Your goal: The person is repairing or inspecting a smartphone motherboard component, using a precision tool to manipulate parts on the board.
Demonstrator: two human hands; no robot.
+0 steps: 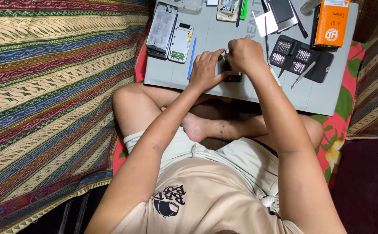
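Grey mat (241, 93) serves as a desk. Left hand (206, 69) presses flat on a small dark phone (233, 77), steadying it; right hand (245, 54) pinches a thin tool (226, 53) above it. Bit case (301, 58) lies near.

Both arms stretched forward from body, forearms converging far ahead. Left hand (206, 69) flat, palm down, fingers pointing right. Right hand (244, 54) curled in loose fist, knuckles up, touching left fingertips.
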